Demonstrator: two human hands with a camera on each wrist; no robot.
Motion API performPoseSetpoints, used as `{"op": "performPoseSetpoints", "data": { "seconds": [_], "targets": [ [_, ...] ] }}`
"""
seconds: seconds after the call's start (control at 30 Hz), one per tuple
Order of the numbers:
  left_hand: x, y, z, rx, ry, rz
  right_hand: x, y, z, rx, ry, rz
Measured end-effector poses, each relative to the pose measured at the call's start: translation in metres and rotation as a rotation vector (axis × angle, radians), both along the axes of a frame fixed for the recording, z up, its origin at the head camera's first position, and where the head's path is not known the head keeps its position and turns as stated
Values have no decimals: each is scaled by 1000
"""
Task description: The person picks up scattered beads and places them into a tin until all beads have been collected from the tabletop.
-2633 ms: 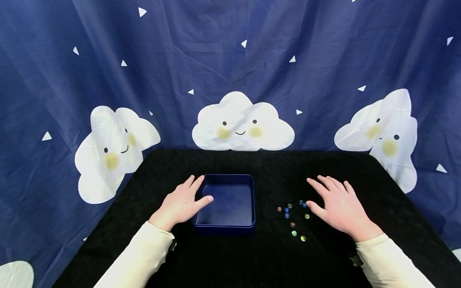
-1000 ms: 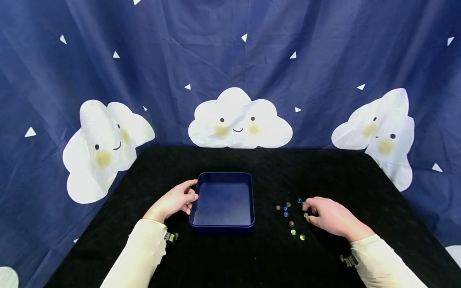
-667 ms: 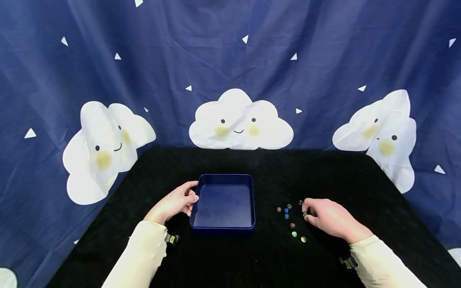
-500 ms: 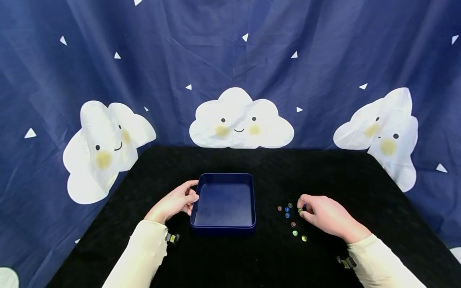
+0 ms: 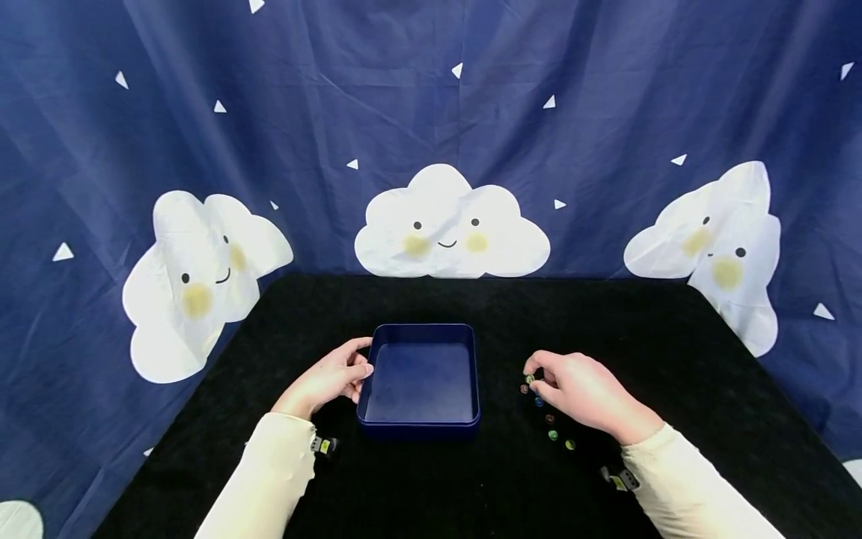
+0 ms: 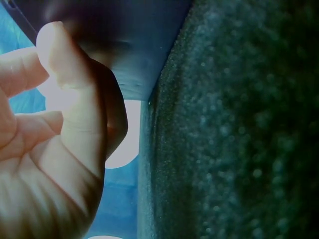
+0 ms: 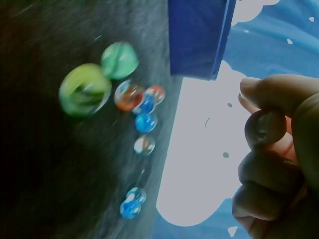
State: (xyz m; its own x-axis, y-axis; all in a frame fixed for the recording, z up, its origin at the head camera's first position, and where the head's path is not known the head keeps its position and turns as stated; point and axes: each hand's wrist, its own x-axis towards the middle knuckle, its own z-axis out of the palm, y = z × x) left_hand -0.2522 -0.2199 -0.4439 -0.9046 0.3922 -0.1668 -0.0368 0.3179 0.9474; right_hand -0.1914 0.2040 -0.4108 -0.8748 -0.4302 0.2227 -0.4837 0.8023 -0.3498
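My right hand pinches a small yellow-green glass marble between thumb and index finger, close above the left side of a group of loose marbles. Below it lie a red-brown marble and a blue marble; the hand covers others in the head view. Nearer the front are a green marble and a second yellow-green marble. At the left wall of a shallow square blue box, my left hand holds on with the thumb at the rim and fingers along the outside. Nothing lies inside the box.
Black cloth covers the table. Two blue marbles lie close together, apart from the others, in the right wrist view. A dark blue curtain with white cloud prints hangs behind the table.
My left hand, spread over the box's left side at first, came to grip its wall. My right hand lowered, took the yellow-green marble and moved left with it over the other marbles.
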Motion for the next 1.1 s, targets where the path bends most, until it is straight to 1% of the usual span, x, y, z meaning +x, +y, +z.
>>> {"op": "performPoseSetpoints", "data": {
  "seconds": [0.1,0.23,0.5,0.7,0.9,1.1],
  "targets": [
    [0,-1,0,-2,1,3,-2,-8,2,-5,-11,16],
    [1,-3,-2,-3,-10,15,-4,-20,4,-8,-3,36],
    [2,-2,1,2,-1,8,-8,-41,6,-32,58,56],
    [2,0,-1,-5,-9,23,-10,-55,3,-22,91,77],
    [1,-1,-2,4,-8,19,-12,-67,2,-32,97,95],
    [1,0,0,4,-4,19,-15,-73,2,-11,86,114]
  ]
}}
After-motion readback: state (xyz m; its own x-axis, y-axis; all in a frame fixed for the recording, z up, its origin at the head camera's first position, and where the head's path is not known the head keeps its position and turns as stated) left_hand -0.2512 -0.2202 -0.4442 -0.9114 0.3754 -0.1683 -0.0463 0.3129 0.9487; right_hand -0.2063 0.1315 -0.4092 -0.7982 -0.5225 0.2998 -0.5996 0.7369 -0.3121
